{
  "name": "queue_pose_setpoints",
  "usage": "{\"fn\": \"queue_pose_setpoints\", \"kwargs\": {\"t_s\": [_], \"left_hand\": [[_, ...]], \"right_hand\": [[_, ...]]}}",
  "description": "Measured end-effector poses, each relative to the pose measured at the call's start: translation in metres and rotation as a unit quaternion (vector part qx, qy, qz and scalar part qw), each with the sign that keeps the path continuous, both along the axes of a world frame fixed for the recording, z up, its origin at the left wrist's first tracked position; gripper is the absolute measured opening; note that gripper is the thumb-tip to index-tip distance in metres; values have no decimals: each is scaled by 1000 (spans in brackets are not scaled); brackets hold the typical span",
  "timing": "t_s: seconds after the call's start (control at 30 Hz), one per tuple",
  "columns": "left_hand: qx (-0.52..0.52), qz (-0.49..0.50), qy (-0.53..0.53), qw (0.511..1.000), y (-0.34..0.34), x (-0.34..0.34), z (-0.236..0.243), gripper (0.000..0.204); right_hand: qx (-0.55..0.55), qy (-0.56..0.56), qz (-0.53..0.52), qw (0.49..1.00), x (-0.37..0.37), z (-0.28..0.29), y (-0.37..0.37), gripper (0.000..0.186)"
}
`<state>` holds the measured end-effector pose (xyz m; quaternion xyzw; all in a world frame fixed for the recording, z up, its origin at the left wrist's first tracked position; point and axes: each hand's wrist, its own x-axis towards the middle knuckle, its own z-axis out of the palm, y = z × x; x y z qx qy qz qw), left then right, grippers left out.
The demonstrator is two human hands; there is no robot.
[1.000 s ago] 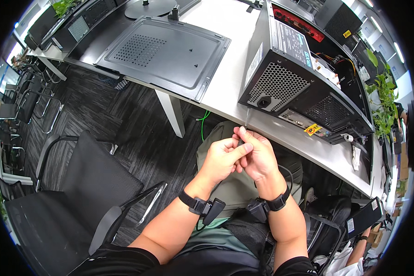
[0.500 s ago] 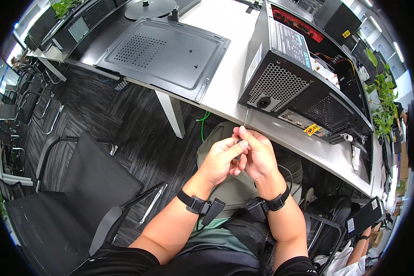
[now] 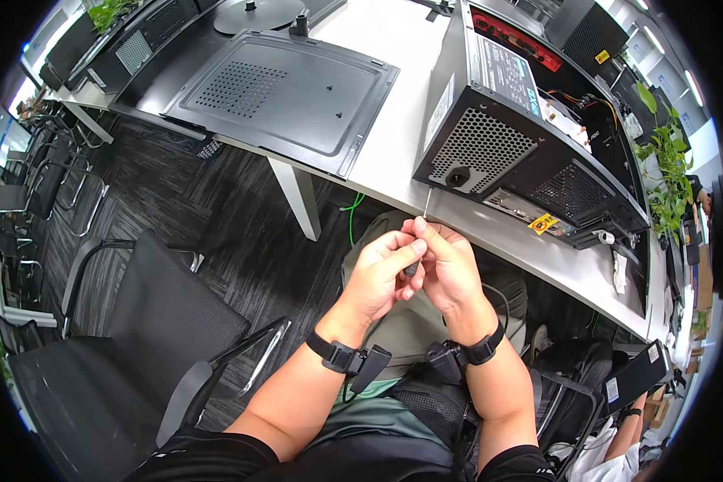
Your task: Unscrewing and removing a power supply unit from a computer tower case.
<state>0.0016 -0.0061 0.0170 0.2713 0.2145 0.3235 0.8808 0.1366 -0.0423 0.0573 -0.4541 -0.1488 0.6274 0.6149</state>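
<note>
Item: slim screwdriver (image 3: 422, 221), held upright just below the white desk (image 3: 394, 136) edge beside the open computer case (image 3: 530, 136), left hand (image 3: 377, 277) and right hand (image 3: 450, 269) pressed together, clamped around its handle; best gripped firmly, shaft steady.

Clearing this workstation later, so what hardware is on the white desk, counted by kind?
Open computer case: 1
Detached side panel: 1
Round monitor stand base: 1
Total: 3
Not on the desk: a screwdriver held by both hands.
</note>
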Motion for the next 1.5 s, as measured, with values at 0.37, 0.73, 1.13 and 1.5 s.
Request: {"fn": "queue_pose_setpoints", "kwargs": {"t_s": [0.37, 0.73, 1.13, 1.5], "left_hand": [[-25, -19, -48, 998, 0, -1, 3, 32], [-30, -12, -68, 997, -1, -3, 2, 33], [-6, 42, -15, 999, 2, -3, 2, 26], [-16, 92, -97, 991, 3, -4, -2, 29]], "right_hand": [[12, -30, 32, 999, 2, -1, -1, 33], [10, -4, 0, 1000, -1, 8, -2, 26], [48, -3, 17, 999, -2, -2, -3, 26], [62, -335, -72, 937, -7, 8, -7, 16]]}}
